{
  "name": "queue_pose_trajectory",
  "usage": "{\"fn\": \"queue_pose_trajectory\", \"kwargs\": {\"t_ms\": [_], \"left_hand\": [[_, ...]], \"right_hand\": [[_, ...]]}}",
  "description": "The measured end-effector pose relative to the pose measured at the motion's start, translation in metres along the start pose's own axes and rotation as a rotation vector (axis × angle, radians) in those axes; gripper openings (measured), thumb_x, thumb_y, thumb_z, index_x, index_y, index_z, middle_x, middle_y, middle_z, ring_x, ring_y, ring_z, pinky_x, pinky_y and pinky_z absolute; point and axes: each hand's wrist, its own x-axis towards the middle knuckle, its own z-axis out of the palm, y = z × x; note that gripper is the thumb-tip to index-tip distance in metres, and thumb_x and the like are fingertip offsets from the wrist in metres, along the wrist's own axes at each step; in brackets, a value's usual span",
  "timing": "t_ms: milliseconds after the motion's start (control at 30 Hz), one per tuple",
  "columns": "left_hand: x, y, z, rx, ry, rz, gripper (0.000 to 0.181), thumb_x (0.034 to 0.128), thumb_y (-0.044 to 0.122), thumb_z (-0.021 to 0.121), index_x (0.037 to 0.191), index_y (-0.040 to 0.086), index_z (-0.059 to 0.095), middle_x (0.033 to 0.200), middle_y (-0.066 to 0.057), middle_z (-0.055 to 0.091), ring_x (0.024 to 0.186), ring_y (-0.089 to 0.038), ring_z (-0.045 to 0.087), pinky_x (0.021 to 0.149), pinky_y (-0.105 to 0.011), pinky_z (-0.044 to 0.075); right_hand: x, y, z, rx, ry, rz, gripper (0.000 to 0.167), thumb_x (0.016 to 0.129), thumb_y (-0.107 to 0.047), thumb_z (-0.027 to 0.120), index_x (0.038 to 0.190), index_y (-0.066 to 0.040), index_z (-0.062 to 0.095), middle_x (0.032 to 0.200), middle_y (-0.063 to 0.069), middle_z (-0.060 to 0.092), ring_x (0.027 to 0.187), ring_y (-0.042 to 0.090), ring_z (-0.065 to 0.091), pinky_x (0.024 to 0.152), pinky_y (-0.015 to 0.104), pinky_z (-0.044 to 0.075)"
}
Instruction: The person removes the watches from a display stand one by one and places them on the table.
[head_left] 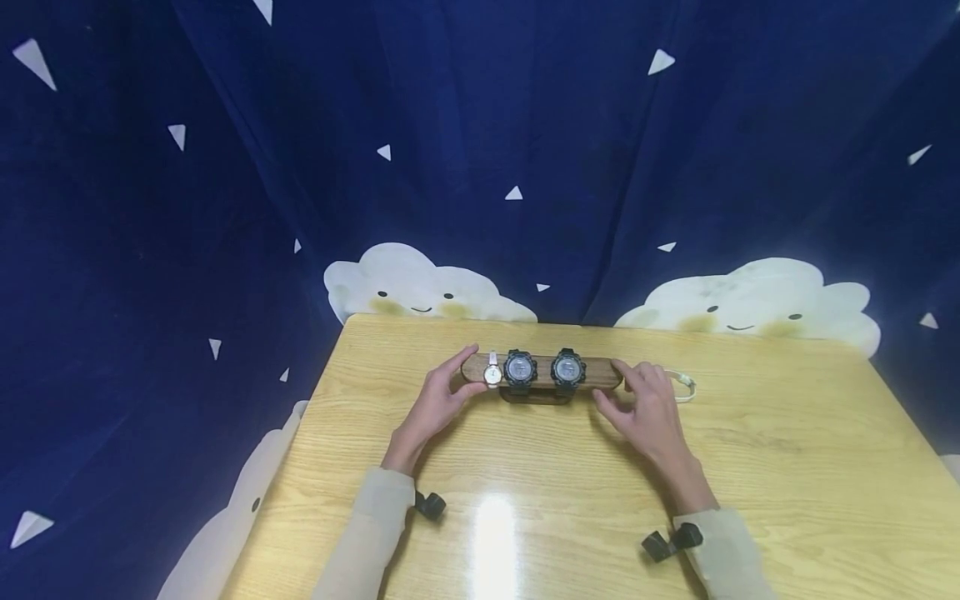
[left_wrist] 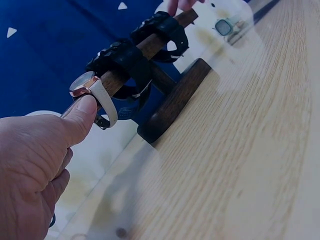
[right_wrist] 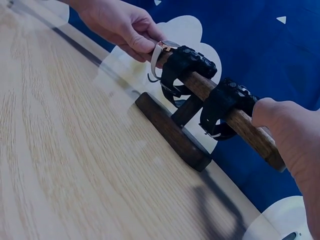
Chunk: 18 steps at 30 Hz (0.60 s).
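A dark wooden watch stand [head_left: 600, 372] has a horizontal bar on a short post and an oblong base [left_wrist: 175, 102]. On its bar sit a small white-strapped watch [head_left: 492, 373] at the left and two chunky black watches, one near the middle [head_left: 520, 368] and one farther right [head_left: 567, 369]. My left hand [head_left: 437, 403] grips the bar's left end, thumb beside the small watch's strap. At the right end my right hand [head_left: 651, 417] holds the bar between thumb and fingers; in the right wrist view its fingertips are partly hidden.
A pale-strapped watch [head_left: 682, 386] lies on the light wood table [head_left: 787, 450] just beyond my right hand. Behind the table's far edge hangs a dark blue curtain [head_left: 480, 100] with white triangles and clouds. Small black cameras are strapped at both wrists.
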Motion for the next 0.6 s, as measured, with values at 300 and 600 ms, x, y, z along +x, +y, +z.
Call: {"fn": "queue_pose_trajectory", "kwargs": {"t_ms": [300,600], "left_hand": [[0.001,-0.004,0.002,-0.007,0.024,0.021,0.072,0.092,0.021,0.079,0.157,0.017,0.048,0.159,-0.007,0.049,0.149,-0.024,0.043,0.126,-0.038,0.033],[0.0,-0.005,0.002,-0.011,0.022,0.023,0.073,0.0919,0.021,0.079,0.158,0.019,0.048,0.16,-0.007,0.048,0.15,-0.026,0.042,0.125,-0.042,0.033]], "right_hand": [[0.002,-0.005,0.003,0.001,-0.04,0.019,0.059,0.078,-0.03,0.088,0.123,0.004,0.071,0.078,0.007,0.053,0.077,0.023,0.04,0.071,0.033,0.03],[0.004,-0.013,0.008,0.0,-0.042,-0.005,0.064,0.076,-0.035,0.09,0.124,0.003,0.071,0.078,0.007,0.05,0.079,0.023,0.038,0.072,0.035,0.03]]}}
